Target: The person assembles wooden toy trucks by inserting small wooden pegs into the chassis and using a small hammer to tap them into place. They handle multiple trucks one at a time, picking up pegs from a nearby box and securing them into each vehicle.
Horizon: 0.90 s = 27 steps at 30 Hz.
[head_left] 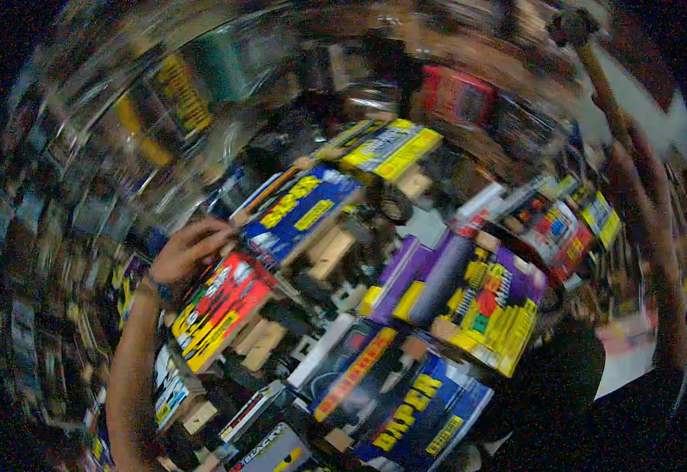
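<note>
Head view is showing the left hand [188,250] gripping the red box's [219,305] top edge, a blue box [300,211] sitting just beyond its fingers. Nothing is lifting clear yet, judging by this. Right hand is staying out of sight.

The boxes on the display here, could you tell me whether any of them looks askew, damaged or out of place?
Nothing stands out. The picture is motion-blurred, so fine damage cannot be judged. The left hand rests on the top edge of the red box, which leans on its wooden stand like the blue box and purple box beside it.
</note>
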### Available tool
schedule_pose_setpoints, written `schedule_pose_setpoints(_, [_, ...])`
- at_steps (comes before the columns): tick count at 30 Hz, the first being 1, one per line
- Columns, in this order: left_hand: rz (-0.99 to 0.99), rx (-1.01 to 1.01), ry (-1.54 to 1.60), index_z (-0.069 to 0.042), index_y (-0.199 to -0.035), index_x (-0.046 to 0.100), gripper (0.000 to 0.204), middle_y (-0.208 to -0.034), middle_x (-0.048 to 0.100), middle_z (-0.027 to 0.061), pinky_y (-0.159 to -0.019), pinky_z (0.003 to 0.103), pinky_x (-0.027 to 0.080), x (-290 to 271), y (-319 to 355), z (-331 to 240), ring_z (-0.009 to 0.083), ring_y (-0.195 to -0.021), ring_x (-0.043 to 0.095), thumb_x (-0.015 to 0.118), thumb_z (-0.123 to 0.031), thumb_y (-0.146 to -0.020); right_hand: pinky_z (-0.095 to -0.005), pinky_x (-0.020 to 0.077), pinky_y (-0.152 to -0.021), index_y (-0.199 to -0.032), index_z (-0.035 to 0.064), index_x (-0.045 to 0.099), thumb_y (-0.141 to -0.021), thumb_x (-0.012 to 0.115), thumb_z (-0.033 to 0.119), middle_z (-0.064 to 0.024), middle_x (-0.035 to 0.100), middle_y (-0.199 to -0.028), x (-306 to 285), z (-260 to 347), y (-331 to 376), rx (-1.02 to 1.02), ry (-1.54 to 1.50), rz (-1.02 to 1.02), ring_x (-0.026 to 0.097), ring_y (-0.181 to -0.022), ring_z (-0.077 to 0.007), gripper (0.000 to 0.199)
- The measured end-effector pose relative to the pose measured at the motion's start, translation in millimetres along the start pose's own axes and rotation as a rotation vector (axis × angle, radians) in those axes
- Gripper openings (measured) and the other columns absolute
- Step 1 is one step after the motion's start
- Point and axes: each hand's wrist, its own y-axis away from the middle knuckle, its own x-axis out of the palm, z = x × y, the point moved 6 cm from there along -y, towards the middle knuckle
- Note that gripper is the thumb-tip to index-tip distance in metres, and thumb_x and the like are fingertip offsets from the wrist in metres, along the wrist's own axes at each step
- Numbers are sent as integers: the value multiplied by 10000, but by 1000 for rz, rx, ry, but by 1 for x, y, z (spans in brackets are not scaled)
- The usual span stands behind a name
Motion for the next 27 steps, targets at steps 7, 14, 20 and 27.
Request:
schedule_pose_setpoints(7, [-52,-232,338,-48,-1257,585,382,-1221,614,53,-920,285,427,-25,8,36,149,-1073,550,495,-329,-1014,-274,469,-700,-1166,37,641,-878,703,397,-56,641,-927,-158,-155,100,338,307,168,574,-796,-108,466])
schedule_pose_setpoints(14, [-125,-296,119,-45,-1269,577,386,-1242,601,61,-939,296,425,-54,17,26,162,-1101,543,482,-324,-1019,-433,506,-743,-1106,14,636,-921,651,316,-206,690,-898,-66,-308,275,463,338,620,661,-833,-307,355])
schedule_pose_setpoints(20, [-237,-318,-21,-43,-1279,570,389,-1261,589,67,-956,306,423,-55,49,-15,174,-1124,538,472,-319,-1023,-494,550,-715,-1115,47,623,-804,683,252,-204,681,-874,44,-369,348,456,543,763,675,-814,-383,377])
schedule_pose_setpoints(27, [-402,-306,-161,-40,-1291,562,394,-1282,576,75,-975,317,421,-33,123,-81,188,-1151,532,459,-314,-1027,-463,567,-661,-929,30,690,-796,687,299,-202,699,-827,54,-373,321,378,608,827,700,-754,-351,300])
